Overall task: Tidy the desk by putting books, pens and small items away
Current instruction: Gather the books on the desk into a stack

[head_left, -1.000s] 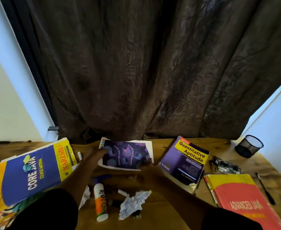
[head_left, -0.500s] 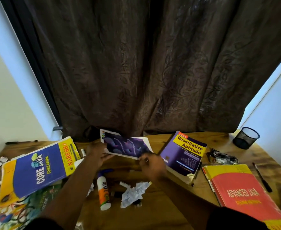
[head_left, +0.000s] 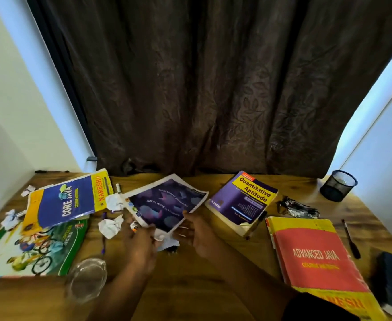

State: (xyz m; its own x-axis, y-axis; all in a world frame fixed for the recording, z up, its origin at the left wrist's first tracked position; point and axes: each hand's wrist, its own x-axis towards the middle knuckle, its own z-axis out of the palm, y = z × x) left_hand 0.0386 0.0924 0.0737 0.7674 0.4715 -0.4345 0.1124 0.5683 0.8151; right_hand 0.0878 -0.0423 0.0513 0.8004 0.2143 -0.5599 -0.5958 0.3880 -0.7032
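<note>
Both hands on the purple booklet (head_left: 167, 203), mid-desk. Left hand (head_left: 141, 242) grips its near left corner, fingers curled round the edge; right hand (head_left: 196, 232) pinches the near right edge, thumb on top of the cover. Booklet is tilted, far end toward the curtain (head_left: 213, 89).

From the booklet outward:
- Just left: crumpled paper balls (head_left: 110, 225), one touching its left edge.
- Further left: Core Java book (head_left: 70, 200), lying over a green cycling book (head_left: 35, 249).
- Near side, left: a clear glass dish (head_left: 86, 280).
- Right: Quantitative Aptitude book (head_left: 243, 200); beyond it a red Advanced Java book (head_left: 315, 256) with a black pen (head_left: 351, 238) beside it.
- Far right, well apart: mesh pen cup (head_left: 338, 185).

I read the desk (head_left: 213, 274) as wooden.
</note>
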